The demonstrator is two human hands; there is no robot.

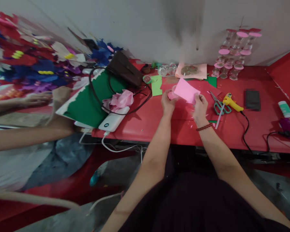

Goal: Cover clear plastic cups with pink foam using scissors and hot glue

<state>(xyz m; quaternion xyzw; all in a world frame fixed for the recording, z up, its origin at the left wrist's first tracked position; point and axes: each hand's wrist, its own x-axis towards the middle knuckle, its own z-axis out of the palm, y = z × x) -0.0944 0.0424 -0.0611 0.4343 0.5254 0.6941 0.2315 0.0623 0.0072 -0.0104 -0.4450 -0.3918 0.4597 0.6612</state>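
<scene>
My left hand [168, 103] is closed round a small pink-topped round piece [172, 95], partly hidden by the fingers. My right hand [200, 106] pinches the lower right corner of a pink paper sheet [186, 91], whose left edge comes close to the round piece. Under both hands lie red paper sheets [183, 111] with small pink scraps. Right of my right hand are green-handled scissors [219, 106], partly covered by a yellow glue gun [232, 102] with a pale glue stick.
A stacked ornament of clear cups and pink discs [232, 54] leans at the back wall. A brown bag [125, 69], green sheet [89, 100] and white power bank [114, 120] lie left. Far left, a co-worker's arms [33, 135] reach beside felt flowers [38, 61]. Cords hang over the table's front edge.
</scene>
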